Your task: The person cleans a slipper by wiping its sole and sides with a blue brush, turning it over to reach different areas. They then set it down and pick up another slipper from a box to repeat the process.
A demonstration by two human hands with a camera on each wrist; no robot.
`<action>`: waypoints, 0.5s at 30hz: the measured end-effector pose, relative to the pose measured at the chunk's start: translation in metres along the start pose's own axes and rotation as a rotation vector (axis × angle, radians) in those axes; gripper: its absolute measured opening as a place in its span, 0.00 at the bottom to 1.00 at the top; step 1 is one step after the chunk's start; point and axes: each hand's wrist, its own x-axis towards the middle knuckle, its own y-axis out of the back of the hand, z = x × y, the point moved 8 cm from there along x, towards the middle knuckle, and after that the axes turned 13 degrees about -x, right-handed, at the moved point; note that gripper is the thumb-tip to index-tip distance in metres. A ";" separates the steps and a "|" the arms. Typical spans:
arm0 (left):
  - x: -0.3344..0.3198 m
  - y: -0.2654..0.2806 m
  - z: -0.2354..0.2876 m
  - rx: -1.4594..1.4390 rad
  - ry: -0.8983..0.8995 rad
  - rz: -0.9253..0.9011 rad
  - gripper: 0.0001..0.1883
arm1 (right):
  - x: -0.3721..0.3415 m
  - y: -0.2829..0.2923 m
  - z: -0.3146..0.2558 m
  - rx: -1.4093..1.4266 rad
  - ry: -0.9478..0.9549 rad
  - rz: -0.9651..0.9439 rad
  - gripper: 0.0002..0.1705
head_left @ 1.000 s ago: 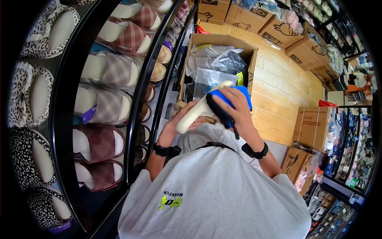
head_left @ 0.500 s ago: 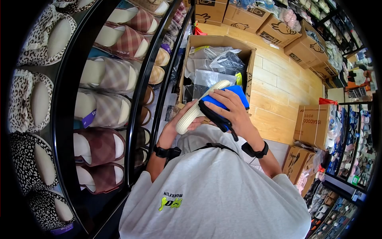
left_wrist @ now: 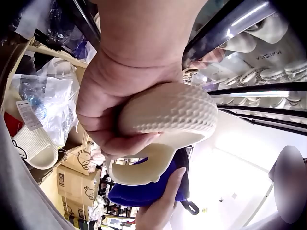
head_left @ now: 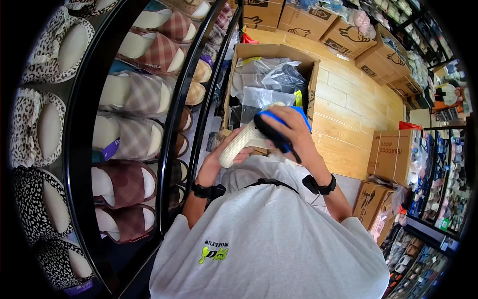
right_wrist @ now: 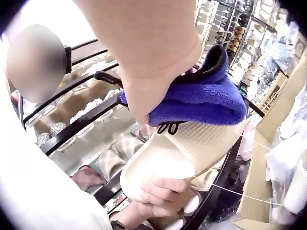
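A cream slipper (head_left: 238,144) with a textured surface is in the left hand (head_left: 217,158), whose fingers curl round its heel end. In the left wrist view that slipper (left_wrist: 168,112) shows its dimpled edge, gripped by the left hand (left_wrist: 112,105). The right hand (head_left: 298,133) holds a blue cloth (head_left: 301,115) with black edging against the slipper's upper. From the right wrist, the cloth (right_wrist: 204,103) lies bunched over the slipper's strap (right_wrist: 206,143), with a black loop hanging from it. The right hand's fingertips are partly hidden there.
An open carton (head_left: 312,84) of plastic-wrapped goods stands just beyond the hands. Black-railed racks (head_left: 175,99) of slippers are on the left. More cartons (head_left: 391,154) line the wooden floor (head_left: 343,134) at the back and right, with shelves of shoes behind.
The right hand has shifted back and forth over the slipper with the cloth, whose black side now faces up more. The left hand keeps its grip, nearly still.
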 end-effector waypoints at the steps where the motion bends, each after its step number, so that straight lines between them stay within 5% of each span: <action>1: 0.000 -0.002 0.000 -0.001 -0.004 0.000 0.43 | -0.003 -0.003 0.007 -0.050 -0.052 0.042 0.39; 9: 0.002 -0.002 0.004 0.046 -0.078 0.008 0.35 | -0.013 -0.017 -0.017 -0.097 0.185 -0.093 0.38; 15: 0.004 -0.002 -0.001 -0.050 -0.050 0.057 0.37 | -0.010 -0.011 -0.004 -0.060 0.003 -0.058 0.36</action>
